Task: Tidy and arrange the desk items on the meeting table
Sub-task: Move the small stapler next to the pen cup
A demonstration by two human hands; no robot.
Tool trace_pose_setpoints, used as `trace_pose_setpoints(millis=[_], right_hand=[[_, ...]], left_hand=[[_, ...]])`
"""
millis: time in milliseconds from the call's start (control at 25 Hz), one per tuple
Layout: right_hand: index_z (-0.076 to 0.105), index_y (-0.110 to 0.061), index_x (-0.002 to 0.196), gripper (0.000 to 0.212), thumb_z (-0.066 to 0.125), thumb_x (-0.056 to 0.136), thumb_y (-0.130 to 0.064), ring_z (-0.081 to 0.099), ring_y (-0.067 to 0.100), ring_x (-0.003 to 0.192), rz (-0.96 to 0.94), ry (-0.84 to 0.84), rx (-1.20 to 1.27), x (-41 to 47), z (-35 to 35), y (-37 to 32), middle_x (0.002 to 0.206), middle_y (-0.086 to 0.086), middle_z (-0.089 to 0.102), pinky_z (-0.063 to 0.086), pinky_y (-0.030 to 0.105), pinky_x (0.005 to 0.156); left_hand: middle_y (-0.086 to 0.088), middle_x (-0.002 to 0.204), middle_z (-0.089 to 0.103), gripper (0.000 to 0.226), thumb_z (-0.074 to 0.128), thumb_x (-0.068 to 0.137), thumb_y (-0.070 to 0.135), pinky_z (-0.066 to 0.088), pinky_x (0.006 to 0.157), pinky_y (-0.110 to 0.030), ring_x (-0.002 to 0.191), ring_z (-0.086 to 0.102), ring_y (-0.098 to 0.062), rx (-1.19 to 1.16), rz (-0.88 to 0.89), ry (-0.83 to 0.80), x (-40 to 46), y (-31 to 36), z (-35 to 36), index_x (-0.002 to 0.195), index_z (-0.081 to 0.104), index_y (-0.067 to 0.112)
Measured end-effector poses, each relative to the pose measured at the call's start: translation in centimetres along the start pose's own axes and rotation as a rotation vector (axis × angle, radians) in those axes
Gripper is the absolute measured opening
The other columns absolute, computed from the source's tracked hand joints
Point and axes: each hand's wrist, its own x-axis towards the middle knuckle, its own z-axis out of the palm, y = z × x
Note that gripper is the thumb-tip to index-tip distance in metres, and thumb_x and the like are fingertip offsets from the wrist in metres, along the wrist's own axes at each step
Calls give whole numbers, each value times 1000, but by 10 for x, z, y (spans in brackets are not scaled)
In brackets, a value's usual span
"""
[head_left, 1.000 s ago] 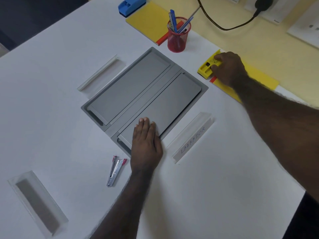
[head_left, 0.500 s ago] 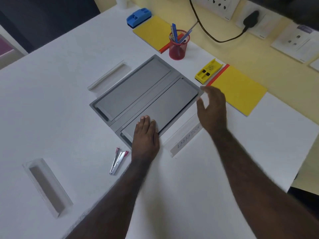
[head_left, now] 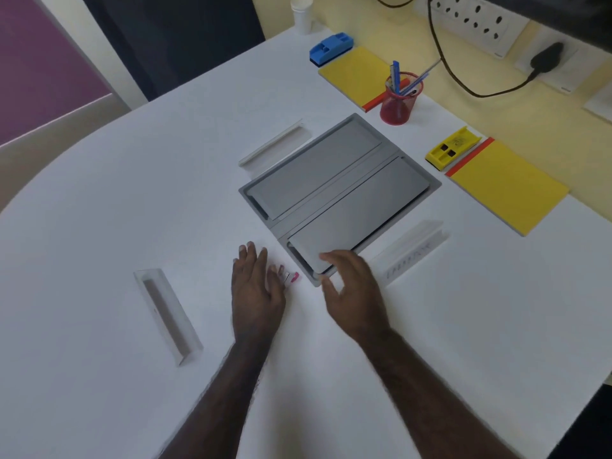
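White table (head_left: 99,226) filling the frame, grey panel (head_left: 337,197) sitting at centre, yellow pads (head_left: 506,183) and red pen cup (head_left: 397,104) lying upper right, clear name holders (head_left: 167,313) resting lower left.

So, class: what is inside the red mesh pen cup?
The red mesh pen cup holds several pens, mostly blue, sticking out of the top. Their lower ends and anything at the bottom are hidden by the mesh.

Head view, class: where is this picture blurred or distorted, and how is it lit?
Head view: motion blur smears the right hand and left hand; the name plate lettering is unreadable; wide-angle distortion curves the table edge; lighting is soft with faint shadows.
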Motion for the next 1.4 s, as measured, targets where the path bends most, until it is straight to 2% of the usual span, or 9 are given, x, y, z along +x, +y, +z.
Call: trace_pose_setpoints(millis=[120, 200, 280, 400, 520, 720, 960, 1160, 1400], right_hand=[[68, -13, 135, 57, 88, 85, -32, 61, 24, 125, 75, -177, 13, -7, 36, -31, 135, 6, 65, 55, 38, 106], [58, -24, 149, 79, 87, 80, -51, 49, 23, 141, 147, -300, -39, -12, 60, -44, 153, 4, 52, 50, 39, 114], [48, -31, 155, 90, 83, 79, -64, 36, 21, 150, 164, -371, -137, -17, 79, -48, 163, -1, 41, 43, 39, 120], [60, -26, 146, 77, 84, 80, -56, 42, 23, 146, 92, -311, -209, -21, 87, -46, 153, -1, 51, 44, 43, 119], [67, -20, 138, 64, 83, 81, -47, 50, 22, 138, 56, -278, -200, -16, 83, -40, 144, -1, 59, 47, 41, 115], [64, -15, 141, 72, 85, 80, -48, 50, 24, 135, 56, -257, -125, 21, 57, -23, 143, 3, 59, 51, 41, 112], [70, -4, 127, 69, 95, 70, -34, 58, 34, 121, 75, 107, -150, 112, -1, 44, 126, 14, 66, 46, 35, 107], [64, -7, 136, 74, 89, 77, -45, 53, 30, 126, 162, 72, -311, 198, -47, 104, 132, 13, 64, 41, 29, 100], [59, -10, 143, 74, 83, 84, -49, 49, 31, 133, 240, 65, -446, 274, -72, 154, 143, 13, 57, 45, 32, 99]], left_hand=[[-11, 166, 38, 44, 48, 108, 16, 22, 131, -47, 160, 25, -21, 12, -76, 42, -1, -25, -13, 151, 52, 6], [-10, 165, 39, 43, 50, 108, 12, 22, 131, -47, 159, 26, -20, 9, -103, 49, 1, -34, -17, 151, 53, 6], [-10, 165, 40, 43, 51, 108, 13, 22, 131, -47, 158, 27, -20, 3, -120, 59, 4, -42, -19, 150, 53, 7], [-11, 164, 43, 42, 51, 108, 15, 24, 131, -47, 157, 31, -21, -9, -133, 77, 12, -50, -19, 149, 54, 6], [-11, 163, 43, 42, 52, 108, 18, 25, 130, -46, 156, 34, -24, -38, -160, 65, 22, -48, -12, 148, 54, 5], [-12, 164, 42, 44, 51, 110, 23, 26, 130, -49, 156, 34, -25, -73, -101, -6, 59, -24, 7, 150, 53, 5], [-19, 166, 37, 50, 47, 111, 31, 16, 132, -47, 159, 26, -30, -19, 126, -131, 108, 27, 52, 152, 48, 3], [-21, 170, 26, 56, 44, 111, 36, 9, 133, -45, 161, 15, -34, 123, 257, -237, 130, 47, 93, 155, 41, 3], [-14, 172, 25, 57, 38, 112, 39, 9, 134, -43, 163, 13, -26, 188, 288, -183, 125, 35, 112, 159, 37, 6]])
